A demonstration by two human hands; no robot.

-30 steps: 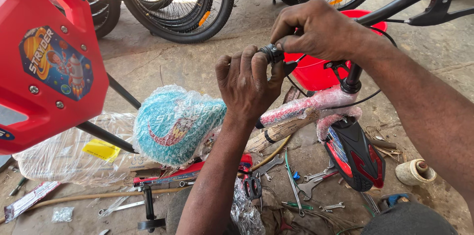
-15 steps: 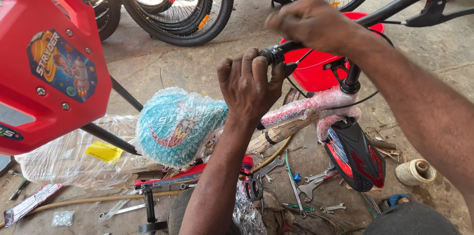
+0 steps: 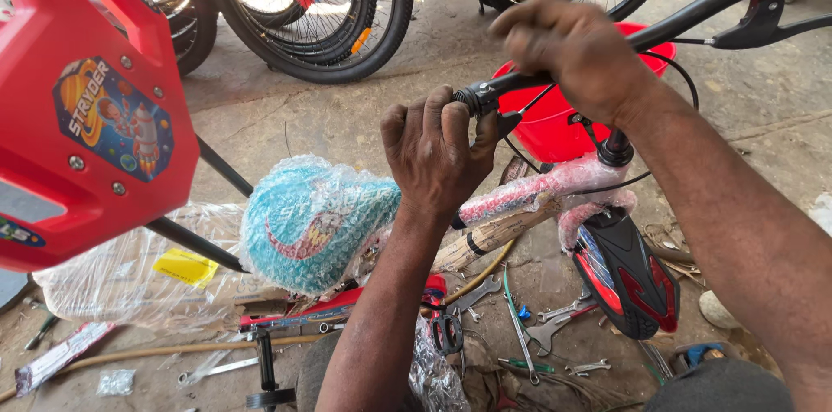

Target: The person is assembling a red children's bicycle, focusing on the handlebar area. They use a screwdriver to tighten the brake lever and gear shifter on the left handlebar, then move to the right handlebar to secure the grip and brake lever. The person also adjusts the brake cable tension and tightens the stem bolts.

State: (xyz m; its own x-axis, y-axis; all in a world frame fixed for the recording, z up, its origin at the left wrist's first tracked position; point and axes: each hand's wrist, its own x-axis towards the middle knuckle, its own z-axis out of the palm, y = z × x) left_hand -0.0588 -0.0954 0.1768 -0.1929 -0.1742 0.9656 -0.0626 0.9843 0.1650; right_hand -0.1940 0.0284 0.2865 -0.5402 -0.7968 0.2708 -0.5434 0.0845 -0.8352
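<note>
1. Left hand [image 3: 438, 152] clenched round end of black handlebar [image 3: 693, 9], at the small ring there; position unchanged from half a second ago.
2. Right hand [image 3: 576, 52] shifted rightward along bar, closed over it above red tub [image 3: 555, 130].
3. Wrapped teal saddle [image 3: 312, 221] below; spanners [image 3: 546, 334] on floor.

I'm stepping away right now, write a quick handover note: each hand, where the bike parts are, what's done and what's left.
Left hand: closed around the end of the black handlebar, at the ring fitting.
Right hand: gripping the same bar further along, above the red bucket.
Brake lever already sits on the far end.
Saddle and frame tube are wrapped in plastic; spanners lie on the ground below.
Left: near-end fitting is in hand, not visibly finished; wrapping not removed.
</note>
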